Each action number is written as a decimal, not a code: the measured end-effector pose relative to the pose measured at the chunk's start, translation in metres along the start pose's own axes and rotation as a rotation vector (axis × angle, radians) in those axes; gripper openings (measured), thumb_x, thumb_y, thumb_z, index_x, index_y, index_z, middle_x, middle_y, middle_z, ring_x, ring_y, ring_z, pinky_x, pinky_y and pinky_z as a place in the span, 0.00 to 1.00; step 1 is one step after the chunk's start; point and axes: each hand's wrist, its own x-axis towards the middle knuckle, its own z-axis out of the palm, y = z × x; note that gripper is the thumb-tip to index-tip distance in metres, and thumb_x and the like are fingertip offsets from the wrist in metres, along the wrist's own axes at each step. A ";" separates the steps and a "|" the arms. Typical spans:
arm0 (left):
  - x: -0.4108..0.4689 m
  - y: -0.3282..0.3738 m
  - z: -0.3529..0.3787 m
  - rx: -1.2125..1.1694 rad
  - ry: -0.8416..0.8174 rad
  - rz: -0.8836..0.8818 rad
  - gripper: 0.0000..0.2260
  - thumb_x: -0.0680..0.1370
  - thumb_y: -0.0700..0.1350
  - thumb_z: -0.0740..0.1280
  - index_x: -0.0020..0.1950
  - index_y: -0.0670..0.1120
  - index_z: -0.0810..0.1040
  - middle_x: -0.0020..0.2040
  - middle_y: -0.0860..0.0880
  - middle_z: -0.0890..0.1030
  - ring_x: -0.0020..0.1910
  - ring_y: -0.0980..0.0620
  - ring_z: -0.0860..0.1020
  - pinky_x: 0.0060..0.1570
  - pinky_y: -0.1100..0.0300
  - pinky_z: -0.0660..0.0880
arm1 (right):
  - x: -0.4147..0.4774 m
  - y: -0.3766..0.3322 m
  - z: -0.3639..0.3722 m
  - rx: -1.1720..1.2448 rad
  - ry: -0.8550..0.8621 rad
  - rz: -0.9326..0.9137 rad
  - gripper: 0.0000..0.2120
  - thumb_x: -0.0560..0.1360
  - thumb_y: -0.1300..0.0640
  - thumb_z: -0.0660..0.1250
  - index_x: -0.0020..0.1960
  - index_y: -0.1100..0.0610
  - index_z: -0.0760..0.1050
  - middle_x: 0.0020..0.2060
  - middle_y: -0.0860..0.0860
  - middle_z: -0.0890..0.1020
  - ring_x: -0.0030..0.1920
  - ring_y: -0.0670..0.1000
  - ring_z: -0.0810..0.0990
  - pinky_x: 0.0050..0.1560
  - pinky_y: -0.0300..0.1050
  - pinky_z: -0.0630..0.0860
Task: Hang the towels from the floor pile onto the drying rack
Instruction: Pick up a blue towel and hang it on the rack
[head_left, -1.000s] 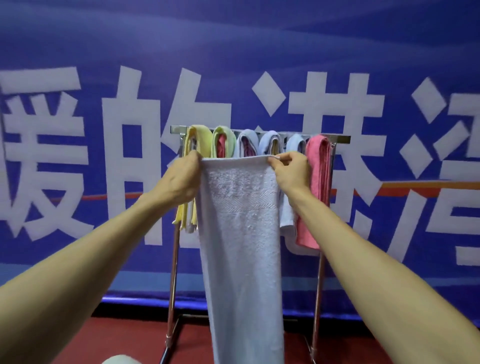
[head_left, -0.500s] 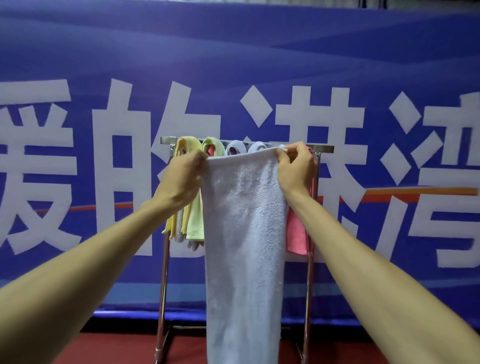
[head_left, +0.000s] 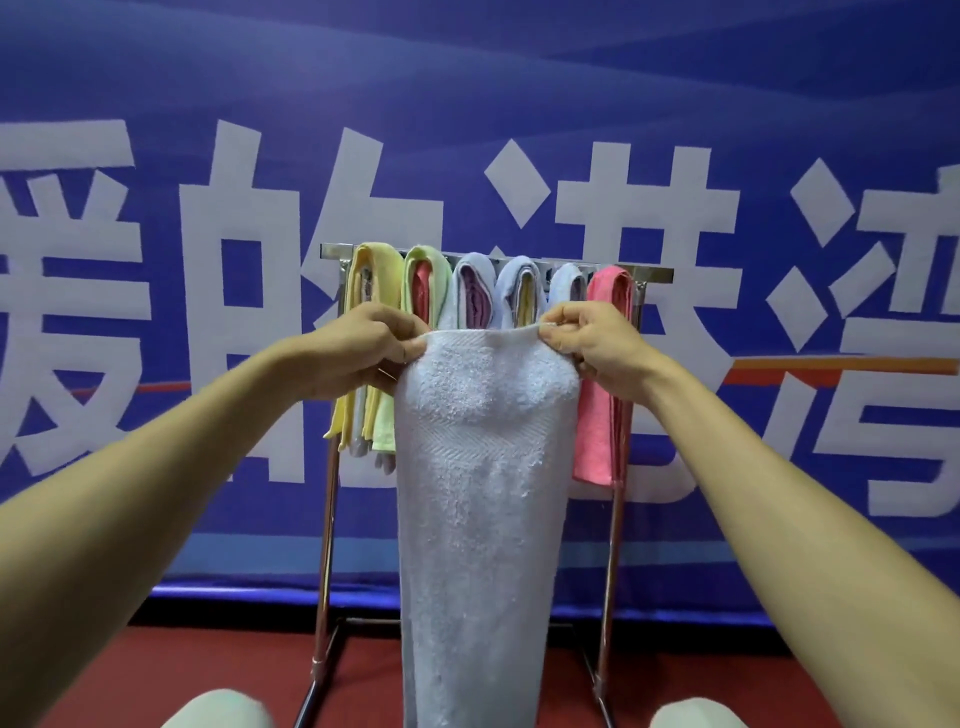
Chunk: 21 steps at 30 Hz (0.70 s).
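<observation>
Left hand (head_left: 363, 345) and right hand (head_left: 597, 347) pinch one white towel's (head_left: 483, 493) top corners. Behind their fingers (head_left: 563, 318), six towel bundles (head_left: 597, 426) drape one rack (head_left: 332, 250).

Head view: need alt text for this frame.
A left hand and a right hand hold a white towel up by its top corners in front of a metal drying rack. Over its bars hang coloured towels in yellow, green, pale blue and pink; a blue banner with large white characters is behind.
</observation>
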 end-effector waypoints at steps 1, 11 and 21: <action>0.000 -0.001 -0.002 -0.010 -0.059 -0.006 0.08 0.81 0.35 0.60 0.47 0.39 0.78 0.39 0.46 0.79 0.38 0.52 0.79 0.35 0.62 0.78 | 0.000 0.000 0.000 -0.002 0.005 -0.008 0.05 0.79 0.65 0.63 0.45 0.63 0.76 0.22 0.43 0.72 0.22 0.40 0.68 0.23 0.33 0.64; 0.025 -0.060 0.010 0.211 0.270 -0.013 0.07 0.81 0.40 0.63 0.47 0.43 0.80 0.43 0.44 0.80 0.40 0.50 0.79 0.33 0.62 0.78 | 0.014 0.050 0.018 -0.526 0.156 0.001 0.07 0.77 0.58 0.67 0.49 0.59 0.83 0.39 0.49 0.82 0.40 0.45 0.78 0.42 0.39 0.70; 0.061 -0.203 0.066 0.455 0.411 -0.091 0.07 0.78 0.40 0.65 0.49 0.40 0.82 0.38 0.45 0.81 0.33 0.51 0.79 0.37 0.56 0.81 | 0.000 0.198 0.072 -0.543 0.257 0.241 0.06 0.75 0.57 0.68 0.46 0.57 0.83 0.38 0.54 0.83 0.43 0.52 0.79 0.41 0.39 0.68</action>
